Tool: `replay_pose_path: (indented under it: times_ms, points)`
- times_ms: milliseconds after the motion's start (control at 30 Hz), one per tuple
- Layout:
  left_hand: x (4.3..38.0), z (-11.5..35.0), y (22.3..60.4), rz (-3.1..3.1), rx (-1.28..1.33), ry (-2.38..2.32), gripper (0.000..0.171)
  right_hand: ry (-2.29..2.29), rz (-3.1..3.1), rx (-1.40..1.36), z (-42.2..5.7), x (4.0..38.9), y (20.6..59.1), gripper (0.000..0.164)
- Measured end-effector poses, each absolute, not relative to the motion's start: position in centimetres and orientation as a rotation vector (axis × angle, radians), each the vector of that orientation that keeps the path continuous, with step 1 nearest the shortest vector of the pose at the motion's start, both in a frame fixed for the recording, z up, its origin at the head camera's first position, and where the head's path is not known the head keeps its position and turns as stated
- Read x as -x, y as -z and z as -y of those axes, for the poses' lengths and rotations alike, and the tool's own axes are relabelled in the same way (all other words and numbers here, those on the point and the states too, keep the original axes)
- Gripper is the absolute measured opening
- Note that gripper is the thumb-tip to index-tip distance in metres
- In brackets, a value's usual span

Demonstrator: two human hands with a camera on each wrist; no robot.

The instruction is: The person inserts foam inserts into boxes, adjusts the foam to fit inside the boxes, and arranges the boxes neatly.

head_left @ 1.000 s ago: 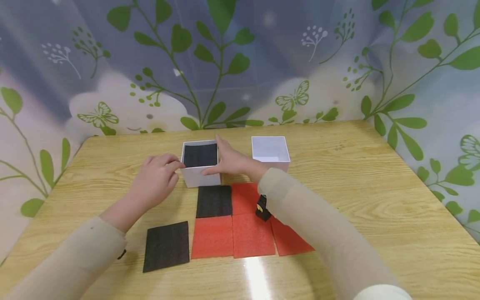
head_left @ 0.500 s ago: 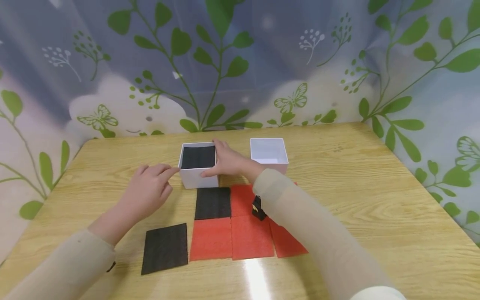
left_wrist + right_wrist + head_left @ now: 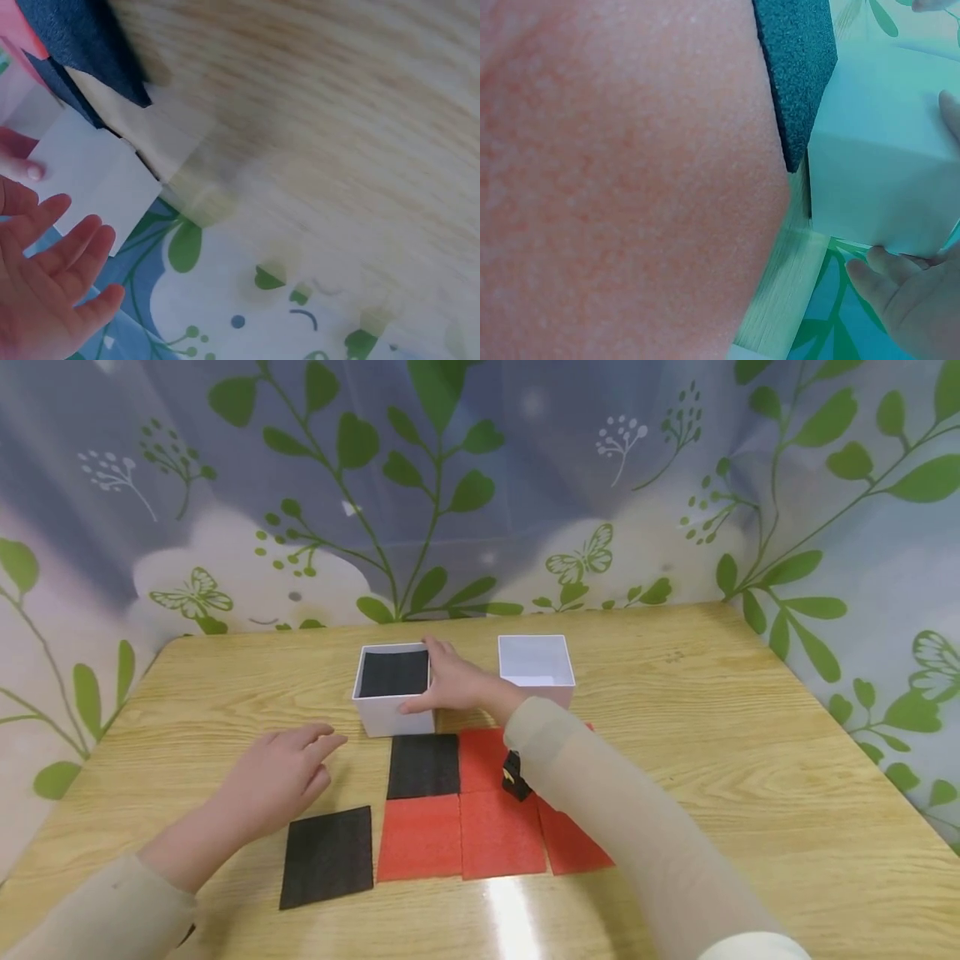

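Leafy curtain behind a glossy wood-grain counter.
I see the left hand, fingers loose, toward the counter's left edge; near the back edge, a white box, black sheet inside, right hand clamped on its side; second white box rightmost.

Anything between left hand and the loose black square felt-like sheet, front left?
Nothing visible: no object shows between the left hand and the loose black square felt-like sheet. The red square felt-like sheets lie to its right, outside that gap.
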State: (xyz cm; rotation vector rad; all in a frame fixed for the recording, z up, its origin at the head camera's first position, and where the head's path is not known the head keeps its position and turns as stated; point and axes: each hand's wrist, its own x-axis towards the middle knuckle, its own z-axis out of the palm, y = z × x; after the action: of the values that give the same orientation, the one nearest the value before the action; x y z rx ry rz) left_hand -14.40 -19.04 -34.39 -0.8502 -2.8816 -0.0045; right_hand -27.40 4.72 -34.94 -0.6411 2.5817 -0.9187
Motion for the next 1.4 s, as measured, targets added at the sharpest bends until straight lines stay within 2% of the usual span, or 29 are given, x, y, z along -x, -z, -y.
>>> replay_pose_path:
  times_ms: [133, 300, 400, 767, 1400]
  points:
    - [13.5, 19.5, 34.5, 2.964, 0.953, -0.012, 0.044, 0.925, -2.575, 0.636, -4.6, 27.3, 34.9, 0.116]
    - [12.1, 19.4, 34.8, 3.131, 1.077, 0.020, 0.065, 0.917, -2.578, 0.620, -4.6, 27.2, 34.7, 0.115]
    - [11.3, 19.3, 34.9, 3.188, 1.097, 0.087, 0.076, 0.910, -2.572, 0.623, -4.7, 27.2, 34.6, 0.115]
    - [9.5, 19.3, 35.5, 3.322, 1.013, 0.069, 0.097, 0.903, -2.557, 0.616, -4.8, 27.1, 34.6, 0.113]
    - [9.6, 19.7, 36.3, 3.240, 1.083, 0.069, 0.086, 0.915, -2.550, 0.618, -4.8, 27.0, 34.4, 0.113]
